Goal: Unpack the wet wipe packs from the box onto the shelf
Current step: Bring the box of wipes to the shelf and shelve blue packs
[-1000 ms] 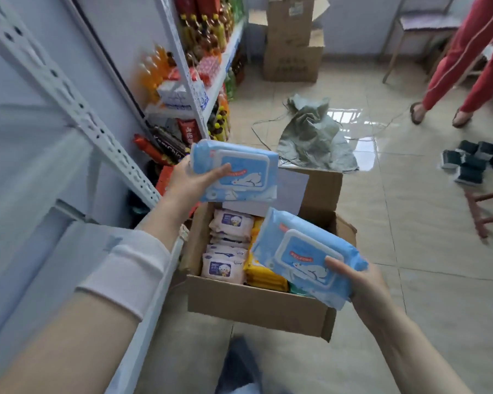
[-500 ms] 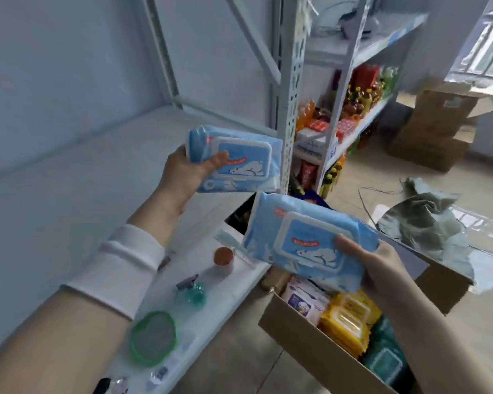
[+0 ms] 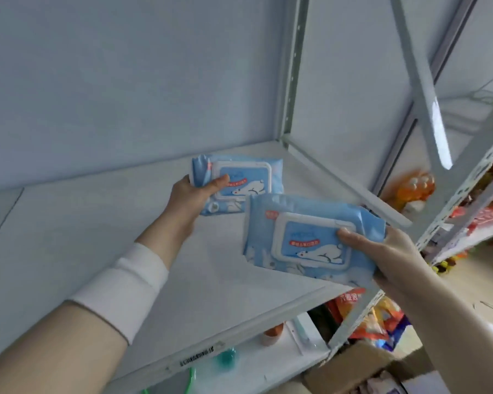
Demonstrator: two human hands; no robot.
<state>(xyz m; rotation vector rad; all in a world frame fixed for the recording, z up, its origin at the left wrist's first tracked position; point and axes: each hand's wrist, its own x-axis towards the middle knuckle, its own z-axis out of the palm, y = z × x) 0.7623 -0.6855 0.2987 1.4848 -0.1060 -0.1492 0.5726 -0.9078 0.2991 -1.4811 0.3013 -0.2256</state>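
Observation:
My left hand grips a blue wet wipe pack with a polar bear on its lid, held out over the back of the white shelf. I cannot tell whether that pack touches the shelf board. My right hand holds a second, identical wet wipe pack nearer to me, above the shelf's front right part. The cardboard box shows only as a corner at the bottom right, below the shelf.
A grey perforated upright and a diagonal brace frame the shelf's right side. A lower shelf carries small items. Bottles and snack packs fill the neighbouring rack at right.
My view has swung up from the box on the floor to the shelf. Both hands have carried their packs up and forward over the shelf board.

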